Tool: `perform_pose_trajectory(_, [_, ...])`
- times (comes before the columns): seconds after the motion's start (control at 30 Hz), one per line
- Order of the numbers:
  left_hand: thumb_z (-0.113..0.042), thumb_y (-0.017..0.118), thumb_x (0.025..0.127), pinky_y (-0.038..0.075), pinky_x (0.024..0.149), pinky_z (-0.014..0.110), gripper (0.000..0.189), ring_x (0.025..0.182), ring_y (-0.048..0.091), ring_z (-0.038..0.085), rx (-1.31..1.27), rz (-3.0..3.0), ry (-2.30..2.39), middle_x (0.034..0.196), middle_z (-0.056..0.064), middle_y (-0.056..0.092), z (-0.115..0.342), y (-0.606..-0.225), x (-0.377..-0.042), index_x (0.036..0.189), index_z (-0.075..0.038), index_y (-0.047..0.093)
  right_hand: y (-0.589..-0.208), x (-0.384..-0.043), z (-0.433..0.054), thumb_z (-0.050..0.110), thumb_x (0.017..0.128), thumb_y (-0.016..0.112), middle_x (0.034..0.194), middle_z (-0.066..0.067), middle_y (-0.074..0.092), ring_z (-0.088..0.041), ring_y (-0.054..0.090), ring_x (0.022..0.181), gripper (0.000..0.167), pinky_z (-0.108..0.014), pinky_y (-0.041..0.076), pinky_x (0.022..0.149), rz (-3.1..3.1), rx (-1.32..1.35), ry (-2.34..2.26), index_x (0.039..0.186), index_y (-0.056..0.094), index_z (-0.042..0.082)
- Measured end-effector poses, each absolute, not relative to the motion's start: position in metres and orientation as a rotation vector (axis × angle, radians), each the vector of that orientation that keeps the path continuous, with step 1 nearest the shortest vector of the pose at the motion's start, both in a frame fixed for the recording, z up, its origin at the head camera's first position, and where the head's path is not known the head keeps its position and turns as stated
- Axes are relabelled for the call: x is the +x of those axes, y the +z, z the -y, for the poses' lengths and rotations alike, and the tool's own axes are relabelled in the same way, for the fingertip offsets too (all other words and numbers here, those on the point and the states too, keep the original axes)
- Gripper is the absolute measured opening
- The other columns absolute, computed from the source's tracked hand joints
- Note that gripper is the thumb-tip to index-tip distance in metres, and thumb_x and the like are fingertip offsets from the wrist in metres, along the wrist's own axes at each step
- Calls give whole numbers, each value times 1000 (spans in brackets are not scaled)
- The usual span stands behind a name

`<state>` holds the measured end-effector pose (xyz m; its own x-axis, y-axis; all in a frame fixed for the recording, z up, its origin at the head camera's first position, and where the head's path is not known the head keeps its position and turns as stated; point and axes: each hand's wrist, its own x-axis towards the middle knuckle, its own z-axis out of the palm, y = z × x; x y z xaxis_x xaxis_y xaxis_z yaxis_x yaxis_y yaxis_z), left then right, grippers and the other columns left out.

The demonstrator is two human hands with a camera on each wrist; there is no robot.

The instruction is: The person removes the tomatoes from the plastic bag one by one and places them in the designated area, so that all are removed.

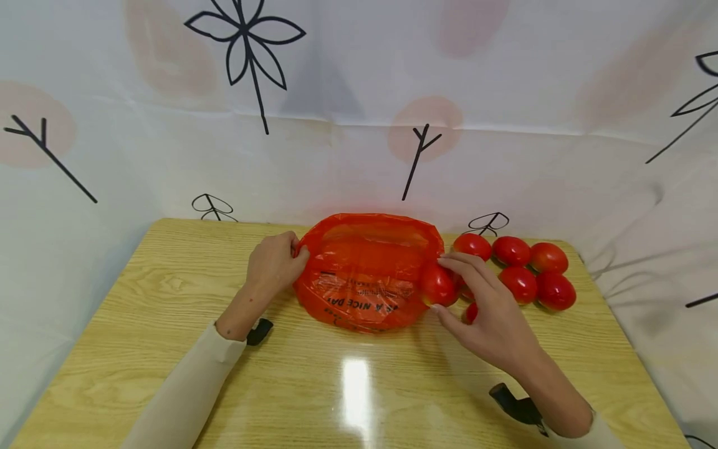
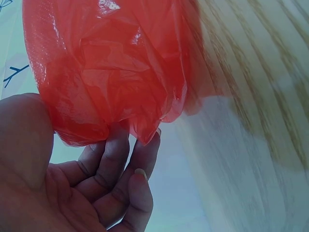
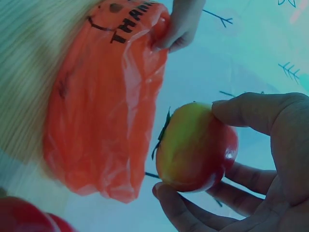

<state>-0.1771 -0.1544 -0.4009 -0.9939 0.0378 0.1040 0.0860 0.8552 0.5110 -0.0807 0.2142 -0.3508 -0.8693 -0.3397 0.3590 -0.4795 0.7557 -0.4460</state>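
Observation:
A thin red plastic bag (image 1: 359,305) with black print sits mid-table, its wide mouth spread toward the back. My left hand (image 1: 275,265) pinches the bag's left rim; up close in the left wrist view, the crumpled bag (image 2: 116,63) hangs by the curled fingers (image 2: 113,154). My right hand (image 1: 496,321) holds a glossy tomato (image 1: 439,285) between thumb and fingertips, at the bag's right edge. The right wrist view shows the held tomato (image 3: 195,150) red with a yellow-green end and a dark green calyx, a small gap from the bag (image 3: 106,96).
Several more red tomatoes (image 1: 518,284) lie grouped on the right rear of the wood-grain table (image 1: 185,274), some partly hidden behind my right hand. A pale cloth (image 1: 348,156) with plant drawings hangs along the back edge. A bright glare spot shows on the front tabletop.

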Motion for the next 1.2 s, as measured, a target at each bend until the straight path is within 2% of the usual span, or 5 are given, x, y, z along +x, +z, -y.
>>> perform_pose_trajectory(0.4, [-22,60,97,37,48,30,19,56,50,20,-105,2947,-826,62,2,52,155,-401,-177,84,-10,61,-353,-72,-233,13,75,95,147,-1,57,-19,60,121,80,-42,63,85,2710,554,740,146,58,15])
perform_pose_trajectory(0.5, [-22,61,97,37,47,29,18,56,50,20,-104,2953,-829,62,1,52,155,-401,-177,84,-10,62,-353,-70,-238,11,75,95,146,-4,57,-19,61,115,80,-22,58,87,2696,544,764,146,58,13])
perform_pose_trajectory(0.63, [-22,61,97,37,48,29,18,56,51,20,-101,2958,-829,62,2,52,155,-401,-177,84,-10,62,-355,-68,-245,8,74,95,144,-6,57,-19,60,110,80,0,40,89,2676,527,808,145,58,9])
perform_pose_trajectory(1.03, [-22,61,98,39,48,29,17,57,52,20,-102,2976,-831,64,2,53,155,-400,-177,86,-9,62,-361,-64,-263,2,74,94,144,-7,58,-16,60,106,78,0,42,88,2653,483,835,144,58,7])
perform_pose_trajectory(1.2, [-22,61,98,38,48,29,18,58,52,21,-104,2983,-827,64,3,54,155,-401,-178,86,-9,62,-364,-63,-272,3,75,93,144,-7,57,-7,55,105,76,1,42,87,2662,435,848,143,59,7])
